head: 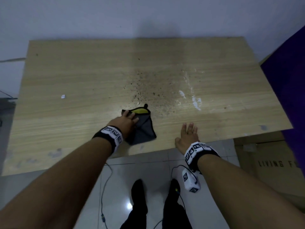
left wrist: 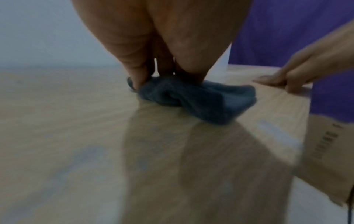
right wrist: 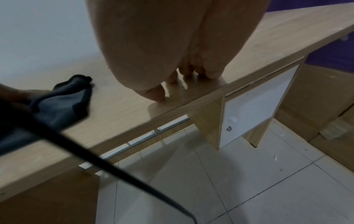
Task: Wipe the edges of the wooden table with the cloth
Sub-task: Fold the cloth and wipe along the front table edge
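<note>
The wooden table fills the head view, with its front edge running below my hands. A dark grey cloth with a yellow inner face lies crumpled near the front middle. My left hand sits on its left part, and in the left wrist view the fingers dig into the bunched cloth and grip it. My right hand lies flat on the bare wood to the right of the cloth, fingers straight, thumb at the front edge. The right wrist view shows that hand's fingertips pressing on the tabletop and the cloth at the left.
Brown specks of dirt and white smears lie beyond the cloth, and a white scrap to the left. A purple panel and a cardboard box stand at the right. Cables trail on the tiled floor. A white cabinet door sits under the table.
</note>
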